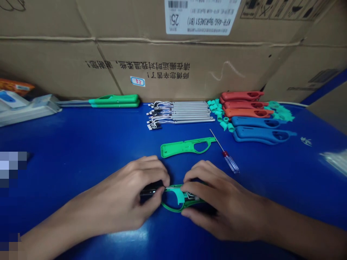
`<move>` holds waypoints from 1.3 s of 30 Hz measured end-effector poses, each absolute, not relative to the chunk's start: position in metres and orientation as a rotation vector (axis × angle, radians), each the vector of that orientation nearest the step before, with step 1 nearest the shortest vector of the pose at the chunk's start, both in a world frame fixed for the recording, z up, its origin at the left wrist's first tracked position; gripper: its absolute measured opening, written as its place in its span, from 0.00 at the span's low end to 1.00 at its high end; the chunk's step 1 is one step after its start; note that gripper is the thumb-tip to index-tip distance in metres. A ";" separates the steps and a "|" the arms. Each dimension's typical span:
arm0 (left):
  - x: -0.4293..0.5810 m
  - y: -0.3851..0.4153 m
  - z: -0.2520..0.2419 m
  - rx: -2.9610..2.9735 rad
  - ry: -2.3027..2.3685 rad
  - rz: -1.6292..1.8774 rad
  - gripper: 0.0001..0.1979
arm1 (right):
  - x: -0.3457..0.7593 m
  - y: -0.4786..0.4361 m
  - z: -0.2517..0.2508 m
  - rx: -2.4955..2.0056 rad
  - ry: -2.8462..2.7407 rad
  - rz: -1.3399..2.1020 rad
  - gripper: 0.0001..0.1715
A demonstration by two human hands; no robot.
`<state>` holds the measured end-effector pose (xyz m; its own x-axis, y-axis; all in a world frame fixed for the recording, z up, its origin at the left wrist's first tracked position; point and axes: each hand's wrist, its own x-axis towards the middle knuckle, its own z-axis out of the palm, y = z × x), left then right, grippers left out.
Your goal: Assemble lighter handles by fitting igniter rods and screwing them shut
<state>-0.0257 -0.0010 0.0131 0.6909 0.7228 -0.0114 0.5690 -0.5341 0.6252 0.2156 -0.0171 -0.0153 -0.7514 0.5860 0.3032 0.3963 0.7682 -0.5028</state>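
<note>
A green plastic lighter shell (171, 208) is held close above the blue desk (67, 144), its long axis lying sideways. Its black end is pinched by the left grip (116, 195), and its green loop by the nearer right grip (219, 206).

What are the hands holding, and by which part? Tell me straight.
The left hand and right hand hold a green plastic casing by its looped section.

The left hand (116, 195) pinches a black part (150, 189) into a green plastic handle shell (173, 206), which the right hand (222, 204) grips. Just ahead, a second green shell (187, 147) lies beside a small screwdriver (227, 156) on the blue desk (67, 162).
</note>
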 end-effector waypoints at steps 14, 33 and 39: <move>-0.025 0.001 0.014 2.371 0.865 0.421 0.07 | 0.214 -0.017 -0.015 -0.781 -2.509 0.619 0.10; -0.027 0.000 0.010 2.524 0.753 0.478 0.04 | 0.211 -0.016 -0.014 -0.757 -2.600 0.448 0.09; -0.027 0.000 0.005 2.641 0.735 0.575 0.05 | 0.213 -0.019 -0.017 -0.740 -2.563 0.433 0.09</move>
<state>-0.0274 -0.0004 0.0047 0.7843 0.5494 0.2882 0.4123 -0.8087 0.4197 0.2126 -0.0191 -0.0173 -0.7625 0.5625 0.3195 0.4265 0.8084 -0.4057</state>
